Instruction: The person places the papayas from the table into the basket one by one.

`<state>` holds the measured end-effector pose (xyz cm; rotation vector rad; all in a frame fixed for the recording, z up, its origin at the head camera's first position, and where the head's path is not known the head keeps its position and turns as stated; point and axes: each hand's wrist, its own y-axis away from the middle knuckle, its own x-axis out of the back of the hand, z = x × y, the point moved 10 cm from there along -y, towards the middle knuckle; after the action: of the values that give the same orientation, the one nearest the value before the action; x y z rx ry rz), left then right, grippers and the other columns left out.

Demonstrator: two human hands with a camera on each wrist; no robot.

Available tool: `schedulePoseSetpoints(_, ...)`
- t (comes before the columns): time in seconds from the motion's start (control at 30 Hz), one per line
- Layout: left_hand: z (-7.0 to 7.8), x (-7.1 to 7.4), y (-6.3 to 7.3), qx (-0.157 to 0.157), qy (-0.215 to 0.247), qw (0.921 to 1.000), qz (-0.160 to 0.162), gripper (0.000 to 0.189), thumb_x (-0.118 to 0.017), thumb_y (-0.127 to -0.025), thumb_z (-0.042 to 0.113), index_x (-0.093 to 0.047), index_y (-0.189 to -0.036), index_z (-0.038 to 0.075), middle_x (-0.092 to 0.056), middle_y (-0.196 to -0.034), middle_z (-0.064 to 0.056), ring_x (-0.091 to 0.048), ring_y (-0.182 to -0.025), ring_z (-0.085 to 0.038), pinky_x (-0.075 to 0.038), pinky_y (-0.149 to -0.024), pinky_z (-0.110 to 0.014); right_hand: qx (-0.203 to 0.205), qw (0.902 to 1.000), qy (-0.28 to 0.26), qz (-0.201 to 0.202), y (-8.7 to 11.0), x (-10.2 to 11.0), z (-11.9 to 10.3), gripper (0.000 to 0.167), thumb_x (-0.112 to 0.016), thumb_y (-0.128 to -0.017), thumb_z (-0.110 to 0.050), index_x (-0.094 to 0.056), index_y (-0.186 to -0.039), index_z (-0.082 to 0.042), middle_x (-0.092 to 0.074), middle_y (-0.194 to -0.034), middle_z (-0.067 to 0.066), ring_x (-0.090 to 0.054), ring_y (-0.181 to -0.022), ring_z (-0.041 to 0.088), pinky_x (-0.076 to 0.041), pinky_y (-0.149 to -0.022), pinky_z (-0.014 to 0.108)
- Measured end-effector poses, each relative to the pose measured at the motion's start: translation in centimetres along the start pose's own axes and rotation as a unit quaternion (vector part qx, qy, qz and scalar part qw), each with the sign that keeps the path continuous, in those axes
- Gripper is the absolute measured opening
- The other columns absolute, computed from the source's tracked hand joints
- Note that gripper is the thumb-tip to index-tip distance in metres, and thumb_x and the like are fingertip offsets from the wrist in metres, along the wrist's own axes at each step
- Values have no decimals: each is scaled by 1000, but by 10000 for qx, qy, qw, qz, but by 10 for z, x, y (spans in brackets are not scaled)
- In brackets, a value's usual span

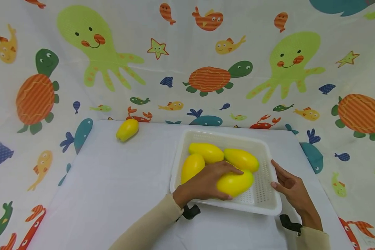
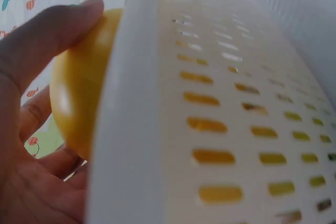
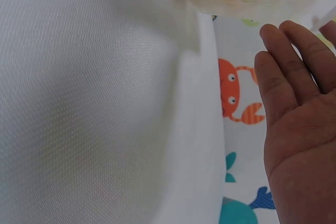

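My left hand (image 1: pixel 207 180) reaches over the near side of a white plastic basket (image 1: pixel 262 210) and grips a yellow mango-like fruit (image 1: pixel 235 183) inside it. In the left wrist view the thumb curls over this fruit (image 2: pixel 79 87), and the basket wall (image 2: pixel 128 129) hides part of it. Three more such fruits lie in the basket: one at the left (image 1: pixel 192 167), one at the back (image 1: pixel 206 152) and one at the back right (image 1: pixel 242 159). My right hand (image 1: pixel 292 189) is at the basket's right rim, fingertips against it. Its fingers (image 3: pixel 296 69) look straight in the right wrist view.
Another yellow fruit (image 1: pixel 127 130) lies at the far left of the white-covered table (image 1: pixel 122 180). Behind the table hangs a cloth (image 1: pixel 175 62) printed with sea animals. Slots line the basket's side and floor. A black wrist mount (image 1: pixel 290 224) sits below the right hand.
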<state>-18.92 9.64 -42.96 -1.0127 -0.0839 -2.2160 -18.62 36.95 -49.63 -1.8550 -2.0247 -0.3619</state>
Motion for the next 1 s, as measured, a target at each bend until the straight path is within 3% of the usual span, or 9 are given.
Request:
schedulePoseSetpoints(0.23, 12, -15, -11, -216, -202, 9990, -345, 74, -91, -85, 30, -57, -151, 27, -58, -156, 10, -50, -146, -8, -37, -127, -29, 140, 9993, -340, -90, 2, 0, -3, 77, -67, -100, 3, -32, -167, -12, -35, -172, -5, -50, -137, -13, -56, -97, 16)
schedulePoseSetpoints(0.5, 12, -29, -18, -106, -177, 9976, -654, 74, -90, -86, 27, -56, -152, 29, -55, -159, 13, -50, -147, -4, -37, -125, -24, 113, 9993, -345, -120, 1, -1, -1, 77, -68, -100, 2, -33, -167, -16, -34, -172, -6, -50, -137, -14, -55, -98, 16)
schedulePoseSetpoints(1.0, 16, -42, -25, -200, -63, 9910, -1322, 77, -85, -92, 22, -48, -159, 27, -51, -163, 8, -48, -148, -8, -34, -127, -25, 117, 9998, -153, -44, 1, 0, -1, 77, -68, -101, 0, -32, -167, -16, -34, -171, -11, -48, -137, -16, -51, -100, 12)
